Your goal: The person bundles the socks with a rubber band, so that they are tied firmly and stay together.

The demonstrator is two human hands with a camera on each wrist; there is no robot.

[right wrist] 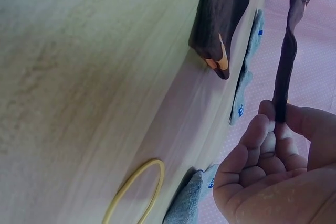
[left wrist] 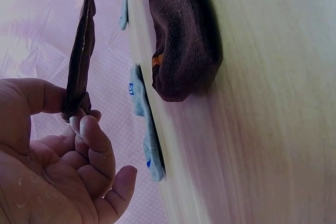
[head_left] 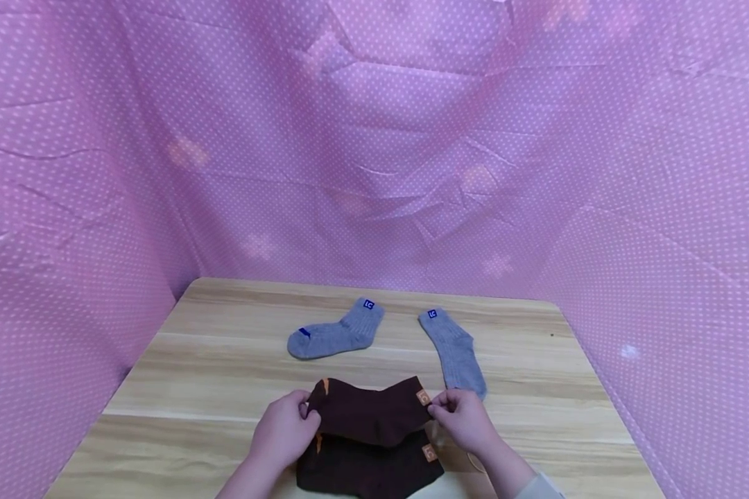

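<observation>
A dark brown sock (head_left: 374, 414) with an orange label is stretched sideways between both hands, lifted off the table. My left hand (head_left: 286, 428) pinches its toe end between thumb and fingers. At the cuff, beside the label, my right hand (head_left: 465, 419) pinches the other end. Below it on the table lies a second dark brown sock (head_left: 368, 468), partly covered in the head view by the raised one. In the left wrist view the raised sock (left wrist: 80, 51) appears edge-on, and the lying sock (left wrist: 184, 40) is to its right.
Two grey socks with blue labels lie farther back on the wooden table (head_left: 225, 360), one at left (head_left: 337, 336), one at right (head_left: 454, 350). A yellow rubber band (right wrist: 131, 182) lies near the right hand. Pink dotted cloth (head_left: 374, 173) hangs around the table.
</observation>
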